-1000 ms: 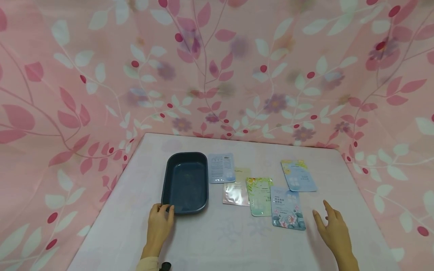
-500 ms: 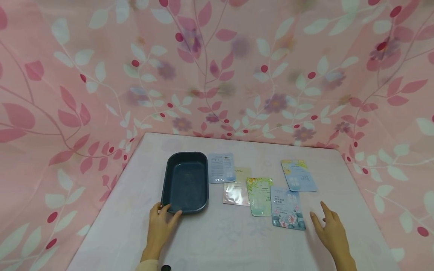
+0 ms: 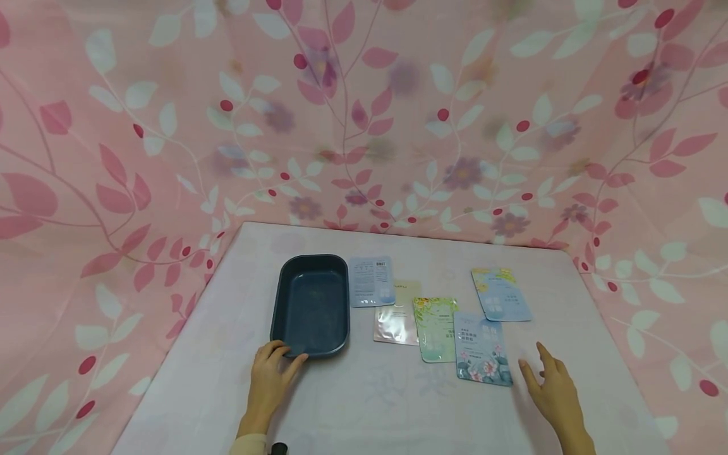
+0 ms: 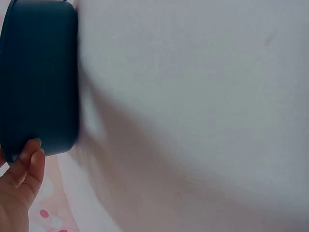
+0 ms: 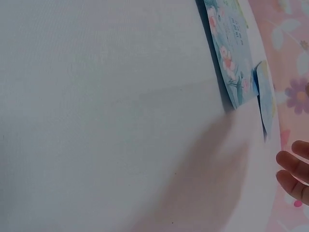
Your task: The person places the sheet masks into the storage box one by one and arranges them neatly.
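A deep dark blue rectangular tray (image 3: 316,303) stands on the left of the table with nothing in it. My left hand (image 3: 267,382) holds its near left corner; in the left wrist view the fingertips (image 4: 33,145) lie against the outer wall by the rim. My right hand (image 3: 553,390) hovers over the cloth with loosely spread fingers and holds nothing. Closest to it is a blue flat sachet with pink flowers (image 3: 483,351), resembling a face mask packet. Also lying flat are a yellow-flowered blue sachet (image 3: 502,296), a green sachet (image 3: 435,332), a pinkish silver sachet (image 3: 396,325) and a pale blue printed sachet (image 3: 371,281).
A white cloth covers the table (image 3: 387,404). Pink floral fabric (image 3: 364,126) hangs behind and at both sides. A small black object (image 3: 279,448) shows beside the left sleeve at the bottom edge. Some sachets overlap.
My left thumb has shifted right along the tray's near edge, spreading the hand wider. My right hand has drifted slightly left. The tray and sachets keep their places.
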`<state>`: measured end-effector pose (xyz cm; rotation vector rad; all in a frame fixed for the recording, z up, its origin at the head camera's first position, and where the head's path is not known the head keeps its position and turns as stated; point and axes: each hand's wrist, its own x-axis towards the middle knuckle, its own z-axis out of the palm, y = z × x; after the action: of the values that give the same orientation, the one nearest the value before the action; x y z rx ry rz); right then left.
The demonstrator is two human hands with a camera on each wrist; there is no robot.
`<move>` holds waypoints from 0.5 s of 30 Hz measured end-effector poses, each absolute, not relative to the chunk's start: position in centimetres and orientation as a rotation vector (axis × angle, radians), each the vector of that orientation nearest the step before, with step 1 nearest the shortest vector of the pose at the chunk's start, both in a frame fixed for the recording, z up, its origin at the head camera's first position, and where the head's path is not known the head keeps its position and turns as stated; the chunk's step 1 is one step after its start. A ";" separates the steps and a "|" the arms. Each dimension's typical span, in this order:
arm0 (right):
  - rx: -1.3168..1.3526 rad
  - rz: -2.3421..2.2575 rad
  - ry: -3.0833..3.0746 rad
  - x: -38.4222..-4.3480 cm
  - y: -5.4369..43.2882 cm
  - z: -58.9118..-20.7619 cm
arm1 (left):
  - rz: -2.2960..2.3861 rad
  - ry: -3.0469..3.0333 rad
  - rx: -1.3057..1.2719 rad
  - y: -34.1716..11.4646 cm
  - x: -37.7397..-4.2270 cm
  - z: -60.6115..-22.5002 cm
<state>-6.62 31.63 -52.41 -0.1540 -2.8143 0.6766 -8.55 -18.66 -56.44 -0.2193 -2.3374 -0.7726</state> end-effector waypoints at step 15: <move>-0.426 0.705 -3.078 -6.5 33.1 -54.3 | -0.909 -2.254 -0.328 -19.2 -9.2 -57.2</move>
<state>-6.47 33.08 -54.31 -0.4255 -3.0777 0.7052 -9.20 -19.20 -57.16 -0.3277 -2.2544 -0.9087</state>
